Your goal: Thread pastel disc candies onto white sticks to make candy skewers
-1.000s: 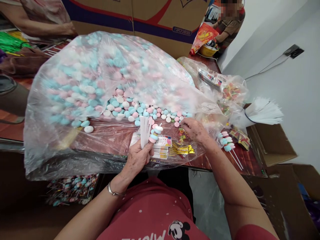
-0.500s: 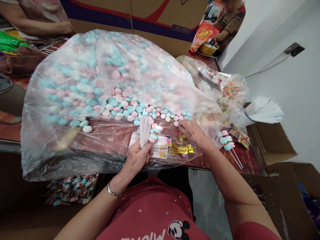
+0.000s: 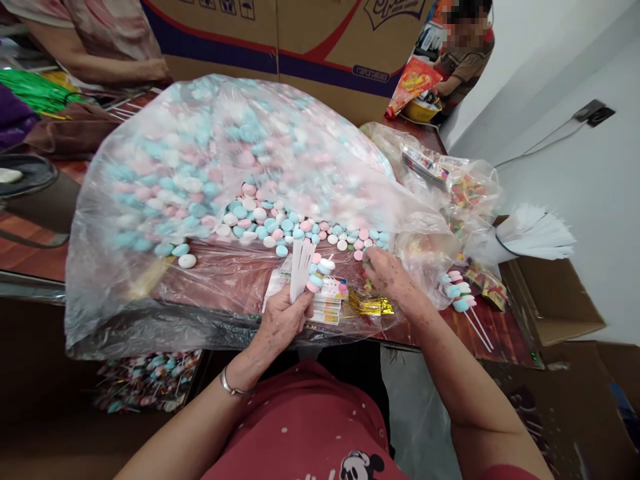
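Note:
My left hand [image 3: 283, 320] is closed round a bundle of white sticks [image 3: 301, 261] and one stick threaded with pink, blue and white round candies [image 3: 319, 273]. My right hand [image 3: 387, 275] reaches among loose candies [image 3: 300, 227] spilling from a big clear plastic bag [image 3: 200, 173] full of pink, blue and white pieces. Its fingers are pinched at the edge of the pile; what they hold is hidden. Under my left hand lies a stack of printed cards [image 3: 330, 300] with gold twist ties [image 3: 370, 305] beside it.
Finished candy sticks [image 3: 463, 300] lie at the right on the red table [image 3: 30, 257]. A fan of white sticks [image 3: 533, 235] rests over an open carton [image 3: 550, 300]. Large cardboard boxes [image 3: 310, 47] stand behind. Two other people sit at the far side.
The view has shifted slightly down and right. My right hand has drawn a little closer, staying at the loose candies. My left hand keeps its hold on the sticks.

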`<action>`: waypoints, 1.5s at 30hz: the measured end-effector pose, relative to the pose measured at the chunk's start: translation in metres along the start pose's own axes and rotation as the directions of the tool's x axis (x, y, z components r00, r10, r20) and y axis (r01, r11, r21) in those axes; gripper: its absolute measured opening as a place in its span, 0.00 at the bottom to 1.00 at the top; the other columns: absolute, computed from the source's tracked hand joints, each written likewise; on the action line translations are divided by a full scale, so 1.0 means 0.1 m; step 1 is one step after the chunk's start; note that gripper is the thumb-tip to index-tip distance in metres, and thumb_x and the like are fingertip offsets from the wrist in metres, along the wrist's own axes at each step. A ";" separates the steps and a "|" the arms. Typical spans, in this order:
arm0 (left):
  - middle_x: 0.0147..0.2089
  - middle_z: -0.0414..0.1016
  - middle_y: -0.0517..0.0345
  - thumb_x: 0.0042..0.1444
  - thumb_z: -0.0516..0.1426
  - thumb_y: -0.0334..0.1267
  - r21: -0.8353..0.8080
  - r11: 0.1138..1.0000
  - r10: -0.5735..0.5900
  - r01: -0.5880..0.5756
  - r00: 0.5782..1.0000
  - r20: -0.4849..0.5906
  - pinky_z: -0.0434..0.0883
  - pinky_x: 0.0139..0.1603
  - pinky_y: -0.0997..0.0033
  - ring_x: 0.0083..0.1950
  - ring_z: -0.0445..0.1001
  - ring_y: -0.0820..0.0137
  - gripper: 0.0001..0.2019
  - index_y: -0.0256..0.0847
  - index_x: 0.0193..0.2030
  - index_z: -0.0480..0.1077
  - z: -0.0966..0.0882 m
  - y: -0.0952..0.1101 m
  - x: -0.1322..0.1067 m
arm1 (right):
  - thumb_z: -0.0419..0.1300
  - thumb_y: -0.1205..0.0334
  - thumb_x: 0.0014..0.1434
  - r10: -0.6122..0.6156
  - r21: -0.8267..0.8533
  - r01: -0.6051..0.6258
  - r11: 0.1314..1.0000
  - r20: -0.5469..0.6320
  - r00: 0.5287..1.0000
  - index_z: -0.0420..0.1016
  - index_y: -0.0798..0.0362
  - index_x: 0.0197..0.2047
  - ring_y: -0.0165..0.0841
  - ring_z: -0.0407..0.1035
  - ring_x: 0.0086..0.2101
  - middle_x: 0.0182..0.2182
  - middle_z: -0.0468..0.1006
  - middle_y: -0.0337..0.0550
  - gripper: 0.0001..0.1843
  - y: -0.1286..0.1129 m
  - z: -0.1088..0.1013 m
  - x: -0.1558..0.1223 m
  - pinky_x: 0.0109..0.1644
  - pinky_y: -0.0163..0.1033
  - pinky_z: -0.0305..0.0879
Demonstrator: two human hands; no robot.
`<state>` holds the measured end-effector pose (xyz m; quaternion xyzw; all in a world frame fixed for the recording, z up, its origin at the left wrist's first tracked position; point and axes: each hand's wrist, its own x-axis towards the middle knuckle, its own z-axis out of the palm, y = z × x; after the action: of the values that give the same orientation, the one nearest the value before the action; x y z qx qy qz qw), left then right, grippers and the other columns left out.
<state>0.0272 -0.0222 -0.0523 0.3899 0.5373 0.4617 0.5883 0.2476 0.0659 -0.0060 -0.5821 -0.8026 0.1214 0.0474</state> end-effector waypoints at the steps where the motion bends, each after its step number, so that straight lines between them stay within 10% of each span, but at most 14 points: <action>1: 0.16 0.64 0.64 0.53 0.59 0.55 0.018 1.000 0.007 -0.007 1.000 0.014 0.51 0.14 0.77 0.13 0.56 0.79 0.20 0.40 0.22 0.66 -0.01 -0.02 0.01 | 0.52 0.70 0.57 0.032 0.163 -0.023 0.986 -0.056 0.998 0.72 0.53 0.41 0.34 0.69 0.34 0.36 0.77 0.45 0.10 -0.01 0.02 0.01 0.38 0.37 0.65; 5: 0.16 0.65 0.64 0.56 0.58 0.53 0.109 0.993 0.050 -0.055 0.998 0.048 0.52 0.15 0.76 0.15 0.56 0.77 0.20 0.40 0.22 0.67 -0.03 -0.09 0.03 | 0.60 0.60 0.53 0.153 0.775 -0.021 0.631 -0.098 0.983 0.74 0.51 0.41 0.30 0.71 0.30 0.31 0.78 0.36 0.11 -0.16 0.10 0.06 0.35 0.36 0.67; 10: 0.16 0.63 0.64 0.59 0.56 0.52 0.189 0.978 0.069 -0.083 0.994 0.082 0.52 0.18 0.75 0.18 0.57 0.75 0.21 0.41 0.21 0.66 -0.02 -0.04 0.03 | 0.66 0.57 0.47 0.164 0.943 -0.050 0.329 -0.005 0.987 0.76 0.51 0.39 0.31 0.73 0.30 0.30 0.78 0.36 0.14 -0.34 0.18 0.07 0.35 0.38 0.72; 23: 0.17 0.64 0.64 0.58 0.56 0.51 0.211 0.974 0.072 -0.080 0.996 0.045 0.52 0.19 0.74 0.19 0.57 0.74 0.18 0.41 0.23 0.67 -0.01 0.00 0.03 | 0.56 0.60 0.59 0.091 0.686 0.180 0.706 -0.339 0.936 0.80 0.49 0.40 0.34 0.74 0.40 0.39 0.81 0.42 0.11 -0.45 0.20 -0.10 0.47 0.41 0.72; 33: 0.17 0.63 0.65 0.57 0.57 0.51 0.188 0.978 0.090 -0.090 0.996 0.010 0.53 0.20 0.74 0.20 0.57 0.74 0.19 0.41 0.22 0.67 -0.01 -0.05 0.02 | 0.59 0.59 0.56 0.228 0.850 0.097 0.518 -0.247 0.942 0.82 0.48 0.40 0.34 0.76 0.36 0.35 0.83 0.39 0.11 -0.53 0.43 -0.14 0.45 0.42 0.74; 45: 0.18 0.63 0.65 0.56 0.60 0.51 0.121 0.985 0.132 -0.122 0.988 -0.079 0.55 0.19 0.75 0.19 0.57 0.77 0.19 0.40 0.23 0.67 -0.01 -0.09 0.01 | 0.52 0.62 0.64 -0.080 0.650 0.301 0.697 -0.348 0.934 0.81 0.50 0.49 0.35 0.77 0.48 0.48 0.83 0.44 0.17 -0.62 0.45 -0.20 0.57 0.42 0.70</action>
<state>0.0274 -0.0241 -0.0613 0.4366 0.5620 0.4829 0.5102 0.1868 0.0225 -0.0324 -0.4453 -0.7383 0.3201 0.3927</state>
